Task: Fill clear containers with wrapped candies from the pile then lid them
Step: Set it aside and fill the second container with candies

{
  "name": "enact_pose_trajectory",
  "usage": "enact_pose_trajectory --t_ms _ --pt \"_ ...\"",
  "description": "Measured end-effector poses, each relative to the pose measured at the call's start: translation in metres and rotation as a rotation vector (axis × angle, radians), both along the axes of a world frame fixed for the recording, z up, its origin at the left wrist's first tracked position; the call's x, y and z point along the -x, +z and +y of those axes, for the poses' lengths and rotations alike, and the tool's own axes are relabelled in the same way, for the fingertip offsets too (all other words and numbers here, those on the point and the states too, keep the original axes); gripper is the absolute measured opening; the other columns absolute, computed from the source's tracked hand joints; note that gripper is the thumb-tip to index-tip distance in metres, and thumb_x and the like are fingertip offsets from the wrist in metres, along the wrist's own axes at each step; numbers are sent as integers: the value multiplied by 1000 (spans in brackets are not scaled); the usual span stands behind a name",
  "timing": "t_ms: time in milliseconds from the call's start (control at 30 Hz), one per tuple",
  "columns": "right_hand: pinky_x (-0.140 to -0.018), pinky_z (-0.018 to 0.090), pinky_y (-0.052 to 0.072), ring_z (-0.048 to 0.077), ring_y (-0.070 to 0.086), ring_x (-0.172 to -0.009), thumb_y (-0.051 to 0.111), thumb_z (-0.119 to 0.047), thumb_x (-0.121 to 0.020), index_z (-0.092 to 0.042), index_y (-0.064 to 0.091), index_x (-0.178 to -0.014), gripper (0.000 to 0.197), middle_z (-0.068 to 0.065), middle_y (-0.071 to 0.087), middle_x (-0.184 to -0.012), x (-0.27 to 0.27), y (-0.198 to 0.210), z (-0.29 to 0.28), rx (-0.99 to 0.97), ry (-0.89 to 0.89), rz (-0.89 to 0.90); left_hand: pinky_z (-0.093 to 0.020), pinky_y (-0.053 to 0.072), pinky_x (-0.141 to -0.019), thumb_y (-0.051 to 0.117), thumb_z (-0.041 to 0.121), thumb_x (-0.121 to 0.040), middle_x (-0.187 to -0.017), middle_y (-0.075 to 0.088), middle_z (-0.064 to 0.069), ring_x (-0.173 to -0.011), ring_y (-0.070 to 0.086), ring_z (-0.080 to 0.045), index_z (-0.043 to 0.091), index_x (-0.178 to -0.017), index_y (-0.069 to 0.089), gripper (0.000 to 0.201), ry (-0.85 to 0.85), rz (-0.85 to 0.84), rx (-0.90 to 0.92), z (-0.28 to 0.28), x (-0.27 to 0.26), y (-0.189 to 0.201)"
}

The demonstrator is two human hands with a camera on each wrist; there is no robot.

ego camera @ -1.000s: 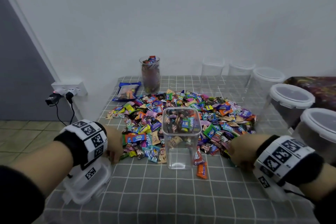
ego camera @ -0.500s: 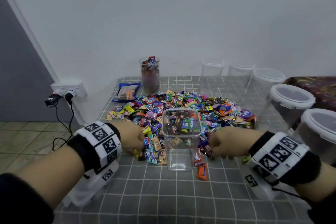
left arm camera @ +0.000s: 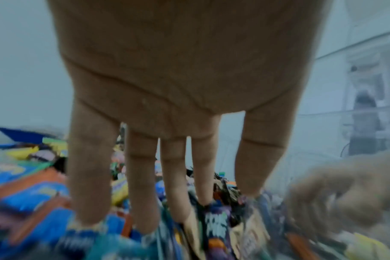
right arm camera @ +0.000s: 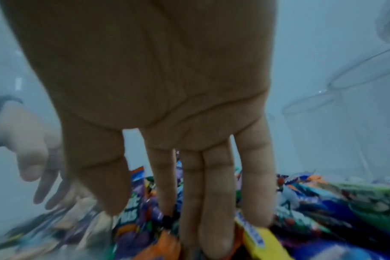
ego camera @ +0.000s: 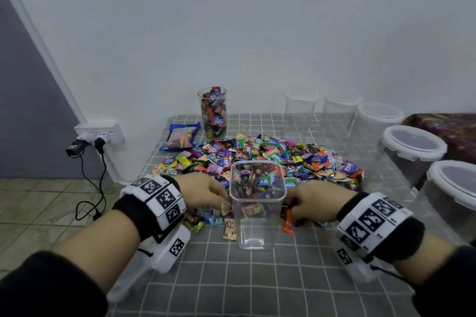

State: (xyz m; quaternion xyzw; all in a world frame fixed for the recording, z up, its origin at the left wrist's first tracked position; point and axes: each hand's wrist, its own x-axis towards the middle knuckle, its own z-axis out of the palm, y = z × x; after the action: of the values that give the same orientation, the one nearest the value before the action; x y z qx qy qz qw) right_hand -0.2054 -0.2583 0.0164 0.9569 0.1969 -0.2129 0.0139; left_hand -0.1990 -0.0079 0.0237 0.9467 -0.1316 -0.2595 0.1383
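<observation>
Clear square plastic container (ego camera: 257, 203), lidless, stands on the grey checked table (ego camera: 257, 283) at the near edge of the multicoloured wrapped-candy pile (ego camera: 270, 159); whether any candies lie inside cannot be told. Left hand (ego camera: 203, 192) and right hand (ego camera: 313, 201) flank it, each grip apart, straight fingers (left arm camera: 142, 193) pressing into candies. Behind: tall clear cup (ego camera: 213, 113) full of candies; lidded round clear containers (ego camera: 412, 152) at right.

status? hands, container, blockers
Left hand and right hand open, fingers straight down in candy pile. Square container between them, unlidded, nearly empty. No blockers.
</observation>
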Motion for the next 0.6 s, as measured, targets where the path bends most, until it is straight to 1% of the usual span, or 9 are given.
enact_pose_trajectory --t_ms 33,100,167,200,300,367,433,533,600 --pt "-69 29 44 20 55 -89 49 -37 -91 -22 56 -109 25 1 62 -103 -4 3 0 -14 -19 -66 -21 40 -69 57 34 -91 -80 57 12 -82 56 -13 24 -110 65 24 16 -111 -9 2 -4 -1" --pt "-61 27 36 18 52 -87 48 -37 -92 -21 53 -109 24 2 62 -105 -8 7 0 -32 -69 -192 -23 44 -70 57 43 -90 -86 58 14 -82 55 -8 26 -113 63 29 81 -267 -33 6 -13 -5" --pt "-65 28 36 19 50 -89 48 -38 -92 -20 48 -117 30 3 59 -113 -12 7 1 -78 -113 -273 -32 49 -86 59 53 -84 -116 58 6 -100 56 -13 32 -125 54 46 112 -336 -70 6 -21 -11" --pt "-68 28 37 20 50 -94 49 -40 -92 -20 46 -121 36 4 55 -117 -14 6 1 -102 -127 -295 -37 47 -94 61 57 -81 -131 51 3 -113 52 -16 34 -133 45 60 112 -324 -103 5 -23 -13" --pt "-78 31 40 23 45 -119 54 -46 -89 -22 30 -141 62 4 42 -135 -18 1 1 -108 -142 -293 -44 36 -107 68 65 -70 -151 25 0 -136 33 -22 35 -149 14 100 82 -218 -157 3 -30 -23" --pt "-87 36 43 24 37 -129 57 -51 -87 -24 17 -148 78 3 30 -146 -22 -5 0 -93 -148 -273 -47 32 -110 68 72 -61 -156 14 -3 -141 23 -25 35 -150 3 116 60 -172 -191 1 -34 -29" --pt "-95 42 45 26 32 -134 60 -56 -83 -25 8 -150 91 4 21 -152 -27 -12 0 -91 -158 -257 -51 30 -111 69 73 -59 -157 7 -7 -142 19 -31 36 -150 -3 122 65 -165 -256 -2 -38 -34" --pt "-104 45 41 29 25 -140 61 -62 -79 -27 -2 -151 102 5 9 -158 -34 -23 1 -76 -165 -203 -51 36 -106 64 71 -68 -153 12 -14 -133 34 -39 34 -150 -7 114 105 -171 -293 -7 -40 -38" --pt "-107 46 38 30 25 -141 61 -65 -77 -29 -6 -151 106 6 5 -159 -36 -27 1 -44 -153 -173 -48 42 -102 55 84 -58 -151 17 -16 -130 38 -37 33 -149 -10 122 95 -121 -290 -11 -40 -40"
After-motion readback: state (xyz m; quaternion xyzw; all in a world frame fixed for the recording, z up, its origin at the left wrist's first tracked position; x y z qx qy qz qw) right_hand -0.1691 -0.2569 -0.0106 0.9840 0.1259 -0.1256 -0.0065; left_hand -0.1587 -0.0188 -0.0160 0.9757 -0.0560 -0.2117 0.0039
